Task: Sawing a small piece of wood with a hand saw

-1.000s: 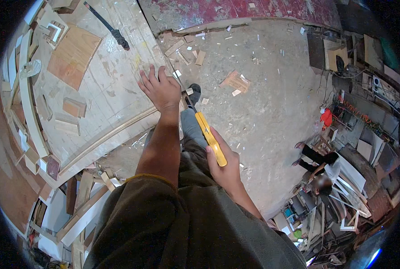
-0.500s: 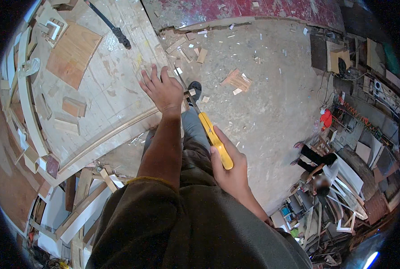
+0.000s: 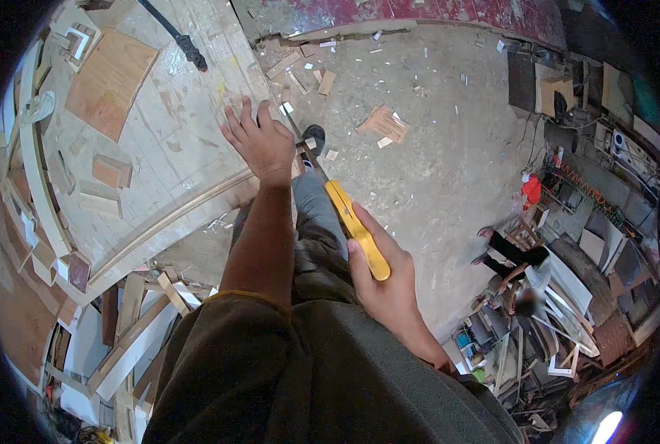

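A handsaw with a yellow handle [image 3: 350, 222] is gripped in my right hand [image 3: 387, 277], which is closed round the handle's near end. Its narrow dark blade [image 3: 311, 158] points up and left along the table's right edge. A short wooden end [image 3: 310, 144] sticks out there beside the blade; the rest of that piece is mostly hidden by my left hand [image 3: 262, 144]. That hand lies palm down at the edge of the wooden worktable [image 3: 189, 140], fingers spread and pressing. Whether the teeth are cutting into the wood cannot be made out.
On the table lie a brown wooden board [image 3: 111, 81], small wood blocks [image 3: 112, 172] and a black strap-like tool [image 3: 189, 52]. Offcuts [image 3: 385, 126] litter the concrete floor. Timber scraps [image 3: 133, 318] stand lower left. Another person [image 3: 518, 277] is at the right among stacked frames.
The saw handle and my right hand have shifted slightly back toward me. My left hand stays spread at the table edge. The whole view has shifted a little.
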A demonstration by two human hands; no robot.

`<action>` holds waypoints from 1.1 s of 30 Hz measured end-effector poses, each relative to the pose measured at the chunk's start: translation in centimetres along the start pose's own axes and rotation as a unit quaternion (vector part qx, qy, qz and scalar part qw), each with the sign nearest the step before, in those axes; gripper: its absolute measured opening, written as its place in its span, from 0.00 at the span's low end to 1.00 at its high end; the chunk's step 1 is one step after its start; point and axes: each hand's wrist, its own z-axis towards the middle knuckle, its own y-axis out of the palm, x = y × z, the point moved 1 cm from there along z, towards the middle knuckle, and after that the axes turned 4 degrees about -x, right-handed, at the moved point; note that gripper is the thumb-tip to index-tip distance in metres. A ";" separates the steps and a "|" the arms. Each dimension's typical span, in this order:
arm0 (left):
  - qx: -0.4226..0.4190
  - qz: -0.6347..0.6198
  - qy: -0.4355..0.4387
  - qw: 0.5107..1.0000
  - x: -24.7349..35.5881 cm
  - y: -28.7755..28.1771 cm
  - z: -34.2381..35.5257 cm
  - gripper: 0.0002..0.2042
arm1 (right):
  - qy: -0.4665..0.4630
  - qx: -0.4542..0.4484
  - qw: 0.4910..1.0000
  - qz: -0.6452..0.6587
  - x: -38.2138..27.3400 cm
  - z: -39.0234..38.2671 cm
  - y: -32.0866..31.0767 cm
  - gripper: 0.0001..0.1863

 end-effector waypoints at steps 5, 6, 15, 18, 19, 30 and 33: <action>-0.001 -0.006 0.003 1.000 0.5 0.6 0.2 0.20 | 0.012 0.009 1.000 0.011 -0.2 -1.3 -0.8 0.26; -0.003 -0.006 0.002 1.000 0.4 0.4 0.2 0.20 | 0.037 -0.005 0.999 0.010 -0.6 -1.5 -0.8 0.26; -0.016 0.001 -0.008 1.000 0.0 0.6 -0.1 0.20 | -0.006 0.005 1.000 -0.006 0.0 -2.8 -0.7 0.26; -0.006 -0.009 -0.005 1.000 0.3 0.0 0.5 0.20 | 0.018 0.006 1.000 -0.001 -0.3 -3.2 -1.5 0.25; -0.002 -0.006 -0.005 1.000 0.0 0.1 0.4 0.20 | 0.037 0.001 0.999 0.004 -0.1 -3.2 -1.7 0.25; -0.020 -0.014 -0.015 1.000 -0.1 0.1 -0.1 0.20 | 0.042 -0.006 0.999 0.018 1.3 -0.9 0.6 0.26; -0.022 -0.010 -0.010 1.000 -0.2 0.1 -0.2 0.20 | 0.035 -0.001 0.999 0.018 1.3 -0.5 0.9 0.26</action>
